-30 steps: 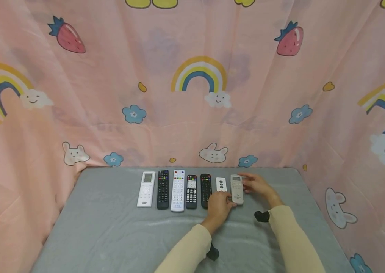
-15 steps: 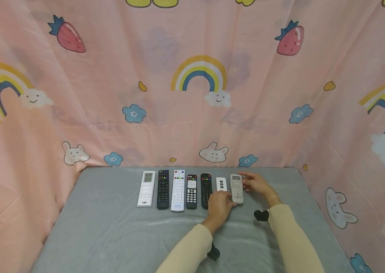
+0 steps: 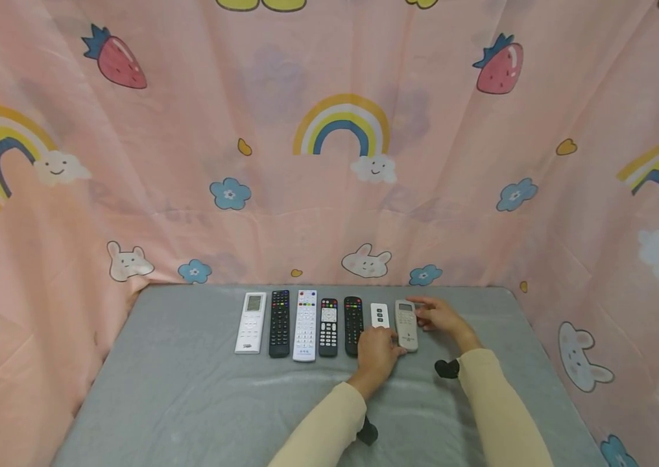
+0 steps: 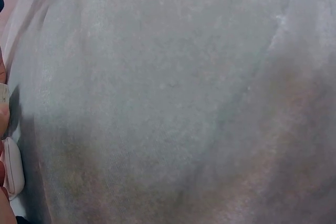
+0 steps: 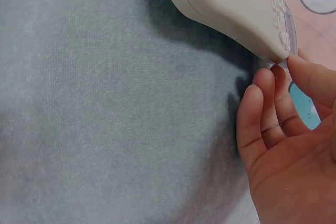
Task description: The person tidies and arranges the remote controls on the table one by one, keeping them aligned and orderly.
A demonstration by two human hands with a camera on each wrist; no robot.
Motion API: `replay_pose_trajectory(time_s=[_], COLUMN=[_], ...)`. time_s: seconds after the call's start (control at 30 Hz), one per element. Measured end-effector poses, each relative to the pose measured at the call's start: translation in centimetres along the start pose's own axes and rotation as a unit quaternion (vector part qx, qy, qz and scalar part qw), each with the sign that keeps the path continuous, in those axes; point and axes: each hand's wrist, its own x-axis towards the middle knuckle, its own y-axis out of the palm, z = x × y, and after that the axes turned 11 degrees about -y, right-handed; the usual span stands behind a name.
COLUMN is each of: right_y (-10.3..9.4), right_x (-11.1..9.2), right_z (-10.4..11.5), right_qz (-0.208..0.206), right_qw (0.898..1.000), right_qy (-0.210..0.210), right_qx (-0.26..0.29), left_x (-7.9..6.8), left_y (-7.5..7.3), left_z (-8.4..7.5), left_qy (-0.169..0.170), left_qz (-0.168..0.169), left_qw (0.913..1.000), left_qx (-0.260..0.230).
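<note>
A beige remote control (image 3: 407,324) with a small display lies at the right end of a row of remotes. My left hand (image 3: 376,355) is at its lower left corner, thumb against the near end, the index finger close to its left edge. This hand also covers the near part of a small white remote (image 3: 379,314). At the far right edge of the beige remote, my right hand (image 3: 440,318) pinches it. The right wrist view shows that thumb (image 5: 310,77) on the remote's edge and the other fingers bent beside it. The left wrist view catches only bits of fingers.
Left of the hands stand several more remotes, side by side: a black one (image 3: 353,325), a short black-and-white one (image 3: 328,327), a long white one (image 3: 305,325), another black one (image 3: 279,324) and a white one with a display (image 3: 250,323). A grey cloth (image 3: 189,402) covers the table; a pink patterned curtain (image 3: 271,233) hangs behind.
The beige remote has shifted very slightly toward me, with both hands staying at it. The rest of the row keeps its place.
</note>
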Motion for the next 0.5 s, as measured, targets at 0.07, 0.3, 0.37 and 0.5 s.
replay_pose_trajectory(time_s=[0.07, 0.3, 0.37, 0.5], right_y=[0.10, 0.44, 0.50, 0.56], right_x=[0.08, 0.32, 0.32, 0.24], right_z=[-0.13, -0.36, -0.44, -0.55], right_qz=[-0.005, -0.010, -0.009, -0.011], right_qw=[1.000, 0.999, 0.999, 0.999], right_qy=[0.007, 0.006, 0.003, 0.000], right_qx=[-0.007, -0.029, -0.033, -0.033], left_x=[-0.01, 0.14, 0.14, -0.02], left_y=[0.01, -0.08, -0.13, -0.25], left_z=[-0.07, -0.28, -0.38, -0.54], left_qy=[-0.001, -0.015, -0.020, -0.024], left_qz=[0.002, 0.027, 0.035, 0.043], left_qw=[0.9999, 0.9994, 0.9991, 0.9988], left_qx=[0.010, 0.015, 0.010, 0.006])
